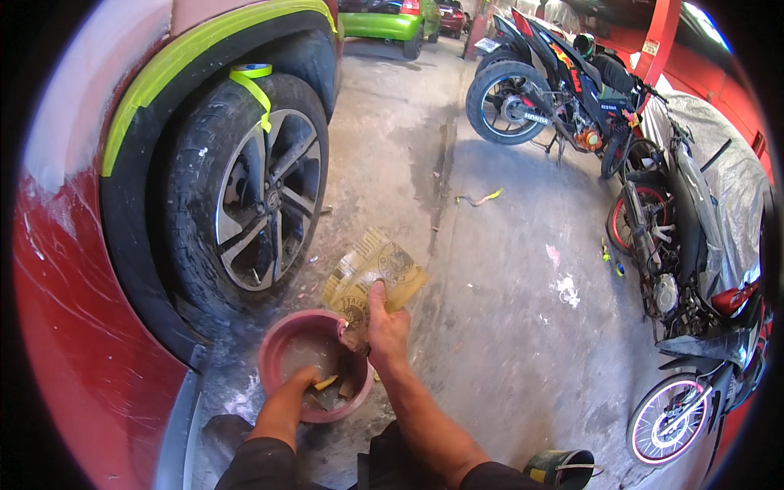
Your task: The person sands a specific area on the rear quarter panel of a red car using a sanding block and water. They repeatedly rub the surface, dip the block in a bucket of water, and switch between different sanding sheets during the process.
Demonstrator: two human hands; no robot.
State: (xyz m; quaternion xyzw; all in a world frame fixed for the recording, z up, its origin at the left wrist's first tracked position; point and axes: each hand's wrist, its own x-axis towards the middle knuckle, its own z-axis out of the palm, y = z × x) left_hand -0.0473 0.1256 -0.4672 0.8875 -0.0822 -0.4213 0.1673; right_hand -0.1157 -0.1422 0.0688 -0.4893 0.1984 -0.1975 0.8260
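Right grip (389, 333) is pinching the sheet (371, 265) by its near side; the sheet is projecting forward of that grip. Left grip (302, 380) is sitting inside the bucket (272, 353); its closure cannot be told.

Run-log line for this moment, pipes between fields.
left hand: inside pink tub | right hand: holding yellowish printed sheet | nearby: car wheel

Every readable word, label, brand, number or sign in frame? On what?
Wording not copied here, locations only:
Yellow-brown sheet in the right hand: dark lettering, round emblems.
Black motorcycle: pale lettering, legible low at the rear.
White plate beside it: too small to read.
Sign on the red post: too small to read.
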